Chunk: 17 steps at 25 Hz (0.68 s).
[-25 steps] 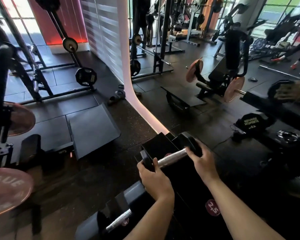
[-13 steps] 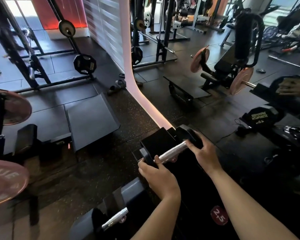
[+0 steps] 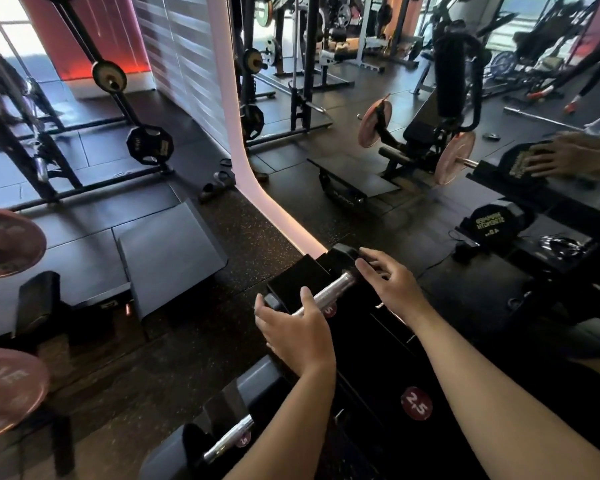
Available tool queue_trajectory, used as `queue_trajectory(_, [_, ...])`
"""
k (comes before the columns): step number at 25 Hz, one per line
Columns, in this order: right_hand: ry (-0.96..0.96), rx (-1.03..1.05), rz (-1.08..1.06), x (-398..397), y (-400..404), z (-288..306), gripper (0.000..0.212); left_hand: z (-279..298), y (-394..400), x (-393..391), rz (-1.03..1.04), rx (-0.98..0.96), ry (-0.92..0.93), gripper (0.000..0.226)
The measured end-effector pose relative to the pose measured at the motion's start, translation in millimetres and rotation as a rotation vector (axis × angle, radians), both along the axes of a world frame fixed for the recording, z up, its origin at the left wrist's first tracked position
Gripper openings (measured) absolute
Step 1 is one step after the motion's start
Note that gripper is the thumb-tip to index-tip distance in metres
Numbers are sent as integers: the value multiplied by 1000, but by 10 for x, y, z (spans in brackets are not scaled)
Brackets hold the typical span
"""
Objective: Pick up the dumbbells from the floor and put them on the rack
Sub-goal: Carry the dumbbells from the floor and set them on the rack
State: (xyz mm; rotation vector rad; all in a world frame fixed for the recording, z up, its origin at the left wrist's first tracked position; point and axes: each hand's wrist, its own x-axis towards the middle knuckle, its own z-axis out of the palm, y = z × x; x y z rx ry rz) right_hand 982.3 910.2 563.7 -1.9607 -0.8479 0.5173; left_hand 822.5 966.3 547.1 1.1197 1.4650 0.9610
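Though small, chrome-handled dumbbell (image 3: 329, 289) with black heads.

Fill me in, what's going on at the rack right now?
A person is setting a small dumbbell on the rack. The left hand and right hand sit at its two ends with fingers spread, not wrapped around the chrome handle, so it seems to rest on the rack. Another dumbbell sits racked nearer the camera.

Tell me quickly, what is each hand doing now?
Left hand: open, at the near end of the dumbbell, no grip.
Right hand: open, fingers spread by its far end.
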Motion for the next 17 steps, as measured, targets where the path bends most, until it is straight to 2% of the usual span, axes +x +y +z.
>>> queue_trajectory(3, [80,105,-102,-54,-302,273,45,268,-72,16,-128,212,90,72])
queue_trajectory(6, [110,172,-245,-139,-784,524,34,551,-270,39,-298,494,-26,34])
queue_trajectory(9, [39,171,-374,-205,-1482,803,28,828,-582,204,-698,475,-124,20])
queue_trajectory(12, [-60,93,-511,-271,-2420,1063,28,1026,-1131,518,-1137,428,-92,20])
queue_trajectory(17, [-85,23,-803,-818,-4213,1368,27,1406,-2606,857,-1647,583,-27,23])
